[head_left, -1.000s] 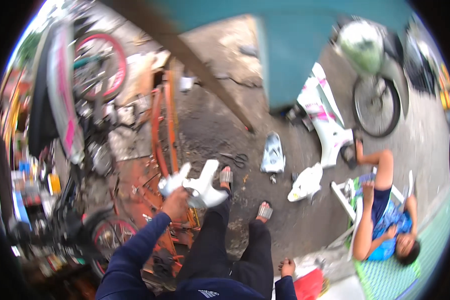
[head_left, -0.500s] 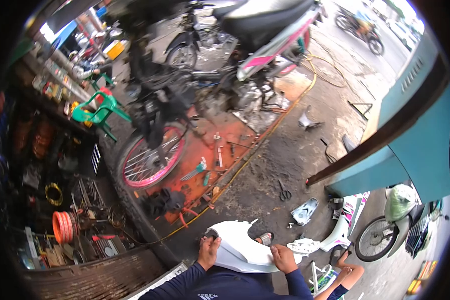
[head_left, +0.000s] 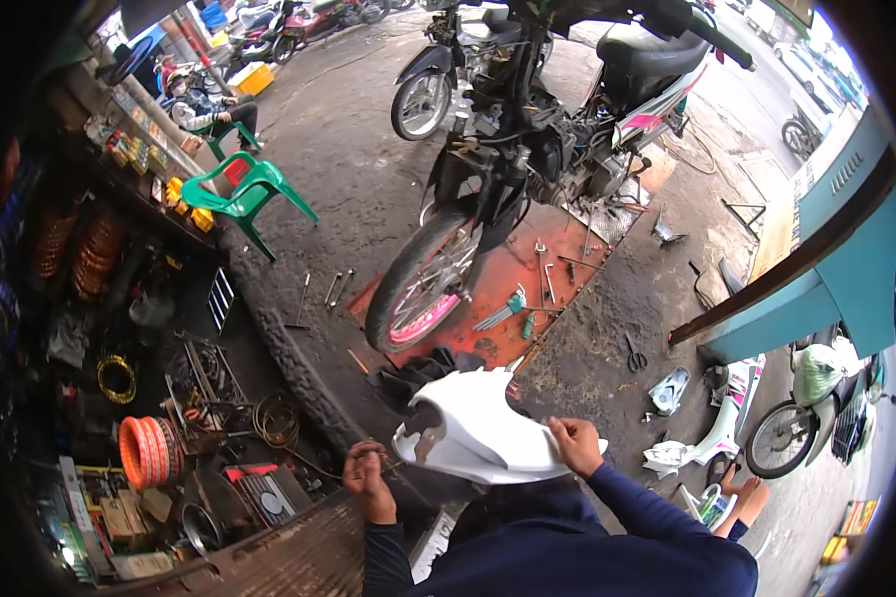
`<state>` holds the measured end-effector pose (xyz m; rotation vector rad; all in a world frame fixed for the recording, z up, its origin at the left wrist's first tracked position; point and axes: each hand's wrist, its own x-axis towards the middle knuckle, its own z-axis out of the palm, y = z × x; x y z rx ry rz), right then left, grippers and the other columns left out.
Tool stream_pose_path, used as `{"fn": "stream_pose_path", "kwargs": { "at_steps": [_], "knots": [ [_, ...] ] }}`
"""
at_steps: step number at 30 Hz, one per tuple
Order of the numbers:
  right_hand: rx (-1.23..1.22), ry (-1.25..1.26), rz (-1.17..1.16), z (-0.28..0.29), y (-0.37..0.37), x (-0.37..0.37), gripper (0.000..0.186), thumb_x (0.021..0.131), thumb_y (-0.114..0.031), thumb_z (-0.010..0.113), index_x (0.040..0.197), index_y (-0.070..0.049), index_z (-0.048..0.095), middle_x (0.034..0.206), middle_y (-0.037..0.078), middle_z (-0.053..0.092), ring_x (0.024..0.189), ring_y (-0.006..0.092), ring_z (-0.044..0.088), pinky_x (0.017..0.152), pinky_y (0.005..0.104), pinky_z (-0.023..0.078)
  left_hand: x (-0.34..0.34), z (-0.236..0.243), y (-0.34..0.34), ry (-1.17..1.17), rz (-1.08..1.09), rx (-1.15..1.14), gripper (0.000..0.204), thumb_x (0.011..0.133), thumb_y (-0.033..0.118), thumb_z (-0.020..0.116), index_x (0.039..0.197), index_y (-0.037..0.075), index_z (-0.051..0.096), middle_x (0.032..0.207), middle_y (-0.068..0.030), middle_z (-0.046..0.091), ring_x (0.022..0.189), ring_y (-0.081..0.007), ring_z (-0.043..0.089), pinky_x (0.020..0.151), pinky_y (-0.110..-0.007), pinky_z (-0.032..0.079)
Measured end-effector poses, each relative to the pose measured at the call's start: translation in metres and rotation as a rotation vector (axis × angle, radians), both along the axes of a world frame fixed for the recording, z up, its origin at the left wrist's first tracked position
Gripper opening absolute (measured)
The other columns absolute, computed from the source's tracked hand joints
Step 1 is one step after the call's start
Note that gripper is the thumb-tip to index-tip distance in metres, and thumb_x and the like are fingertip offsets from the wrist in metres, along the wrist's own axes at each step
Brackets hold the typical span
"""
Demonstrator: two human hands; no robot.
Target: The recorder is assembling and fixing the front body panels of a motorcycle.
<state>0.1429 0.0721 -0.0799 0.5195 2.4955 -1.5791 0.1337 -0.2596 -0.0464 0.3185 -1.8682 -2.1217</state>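
In front of my body I hold a white motorcycle fairing panel, curved, with a rounded cutout at its left end. My right hand grips its right end, thumb on top. My left hand is off the panel, just beyond its left end, with fingers curled together; whether something small is in them I cannot make out. Beyond the panel stands a motorcycle with its front bodywork off and a pink-rimmed front wheel. A dark cloth lies between panel and wheel.
Wrenches and a hex key set lie on an orange-red mat. Scissors and white-pink body parts rest at the right, near a seated person's legs. A green chair and orange rims are at the left.
My left hand has let go of the panel's left end and moved left and down. The panel stays in my right hand, and the view has shifted to the left.
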Motion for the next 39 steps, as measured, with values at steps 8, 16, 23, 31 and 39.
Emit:
{"fn": "stream_pose_path", "kwargs": {
  "at_steps": [8, 16, 23, 31, 39],
  "knots": [
    [-0.545, 0.098, -0.132, -0.02, -0.054, -0.07, 0.048, 0.1, -0.034, 0.05, 0.065, -0.002, 0.055, 0.06, -0.006, 0.051, 0.058, 0.0031, 0.042, 0.051, 0.0256, 0.034, -0.059, -0.012, -0.064, -0.227, 0.03, 0.257, 0.022, 0.095, 0.024, 0.058, 0.107, 0.005, 0.058, 0.096, -0.005, 0.063, 0.084, -0.0122, 0.06, 0.072, -0.027, 0.048],
    [-0.908, 0.25, -0.309, -0.066, -0.101, -0.12, 0.03, 0.095, -0.025, 0.05, 0.104, 0.001, 0.061, 0.096, 0.006, 0.065, 0.089, 0.0144, 0.058, 0.079, 0.0325, 0.048, -0.153, 0.013, -0.042, -0.232, -0.36, 0.241, 0.051, 0.101, 0.04, 0.046, 0.129, -0.002, 0.05, 0.125, -0.0081, 0.056, 0.118, -0.0183, 0.052, 0.103, -0.033, 0.037],
    [-1.037, 0.36, -0.978, -0.102, -0.045, -0.057, 0.065, 0.098, -0.052, 0.033, 0.145, -0.007, 0.034, 0.142, 0.012, 0.045, 0.127, 0.0295, 0.047, 0.106, 0.0436, 0.041, -0.262, -0.035, -0.087, -0.235, -0.48, -0.444, 0.026, 0.086, 0.018, 0.068, 0.106, 0.002, 0.061, 0.091, -0.0039, 0.061, 0.074, -0.0111, 0.057, 0.068, -0.024, 0.047],
    [-1.08, 0.431, -1.387, -0.063, -0.152, -0.018, 0.057, 0.097, -0.053, 0.037, 0.134, -0.01, 0.047, 0.124, 0.006, 0.057, 0.115, 0.0254, 0.055, 0.097, 0.0423, 0.047, -0.339, -0.079, -0.087, -0.083, -1.018, -0.67, 0.062, 0.081, 0.022, 0.073, 0.132, -0.001, 0.047, 0.116, -0.0131, 0.059, 0.099, -0.0191, 0.062, 0.081, -0.031, 0.052],
    [-1.064, 0.55, -1.573, -0.037, -0.268, -0.068, 0.055, 0.098, -0.046, 0.038, 0.139, -0.009, 0.043, 0.13, 0.01, 0.056, 0.114, 0.028, 0.057, 0.096, 0.0418, 0.049, -0.357, -0.08, -0.078, 0.081, -1.182, -0.714, 0.068, 0.076, 0.016, 0.074, 0.134, -0.002, 0.044, 0.12, -0.0215, 0.056, 0.115, -0.0375, 0.053, 0.098, -0.041, 0.042]
  ]
}}
